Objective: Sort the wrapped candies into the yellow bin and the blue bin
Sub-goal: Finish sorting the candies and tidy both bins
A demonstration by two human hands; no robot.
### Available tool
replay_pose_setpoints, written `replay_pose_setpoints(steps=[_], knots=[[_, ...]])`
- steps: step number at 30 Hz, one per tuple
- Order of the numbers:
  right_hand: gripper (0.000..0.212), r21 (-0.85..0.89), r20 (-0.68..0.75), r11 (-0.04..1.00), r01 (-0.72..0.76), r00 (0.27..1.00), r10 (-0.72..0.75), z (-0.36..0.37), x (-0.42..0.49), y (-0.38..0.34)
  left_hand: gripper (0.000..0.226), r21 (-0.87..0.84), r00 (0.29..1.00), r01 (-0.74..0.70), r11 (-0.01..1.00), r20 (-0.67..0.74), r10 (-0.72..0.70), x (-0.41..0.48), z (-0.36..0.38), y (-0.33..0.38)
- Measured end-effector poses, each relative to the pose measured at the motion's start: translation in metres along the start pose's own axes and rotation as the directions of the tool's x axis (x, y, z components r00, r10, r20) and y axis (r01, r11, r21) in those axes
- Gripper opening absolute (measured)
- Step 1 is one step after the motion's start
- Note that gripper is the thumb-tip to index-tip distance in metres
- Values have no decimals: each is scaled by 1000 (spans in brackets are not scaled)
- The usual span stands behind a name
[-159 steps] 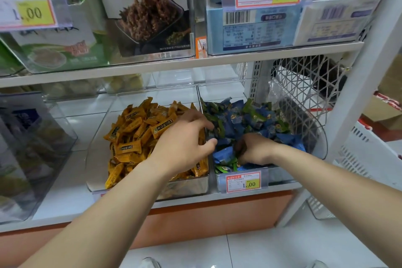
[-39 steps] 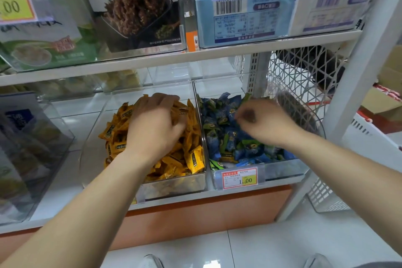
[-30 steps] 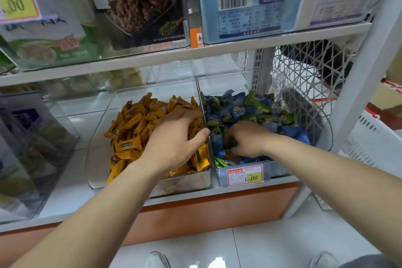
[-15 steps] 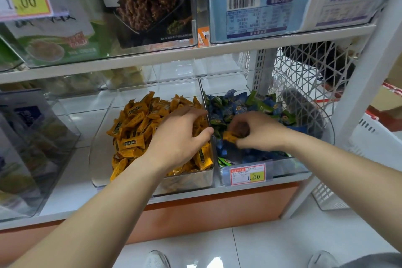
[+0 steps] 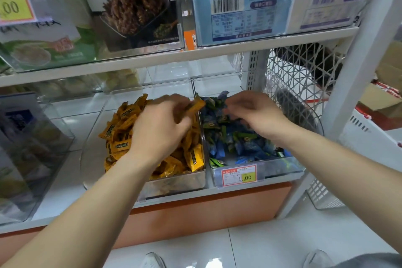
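Observation:
Two clear bins stand side by side on the lower shelf. The yellow bin [image 5: 174, 184] on the left is heaped with yellow wrapped candies [image 5: 121, 130]. The blue bin [image 5: 285, 166] on the right holds blue and green wrapped candies [image 5: 243, 143]. My left hand [image 5: 161, 126] hovers over the yellow heap and pinches one yellow candy [image 5: 195, 105] at its fingertips, right by the divider between the bins. My right hand [image 5: 254, 113] hangs over the blue candies with its fingers loosely curled, and I see nothing held in them.
A price tag [image 5: 239, 175] is clipped to the blue bin's front. An upper shelf [image 5: 174, 58] with boxed goods hangs low over both bins. A white wire basket [image 5: 300, 84] stands to the right, and another clear bin [image 5: 32, 137] to the left.
The yellow candy that my right hand lifted from the blue bin now sits in my left hand's fingertips. Both hands have moved up and back over their bins.

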State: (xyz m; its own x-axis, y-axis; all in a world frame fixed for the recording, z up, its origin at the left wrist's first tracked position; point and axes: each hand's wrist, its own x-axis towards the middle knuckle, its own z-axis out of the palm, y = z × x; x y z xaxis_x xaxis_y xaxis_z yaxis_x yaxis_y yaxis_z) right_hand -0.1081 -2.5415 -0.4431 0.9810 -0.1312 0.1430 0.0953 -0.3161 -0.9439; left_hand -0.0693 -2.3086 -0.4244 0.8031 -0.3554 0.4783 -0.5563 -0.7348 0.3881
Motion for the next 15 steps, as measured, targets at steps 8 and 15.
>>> replay_pose_setpoints(steps=[8,15], knots=[[61,-720,438,618,317,898,50,26,19,37,62,117,982,-24,993,191,1,-6,10,0],[58,-835,464,454,311,841,277,19,23,46,68,134,974,-61,989,225,30,-9,26,-3]])
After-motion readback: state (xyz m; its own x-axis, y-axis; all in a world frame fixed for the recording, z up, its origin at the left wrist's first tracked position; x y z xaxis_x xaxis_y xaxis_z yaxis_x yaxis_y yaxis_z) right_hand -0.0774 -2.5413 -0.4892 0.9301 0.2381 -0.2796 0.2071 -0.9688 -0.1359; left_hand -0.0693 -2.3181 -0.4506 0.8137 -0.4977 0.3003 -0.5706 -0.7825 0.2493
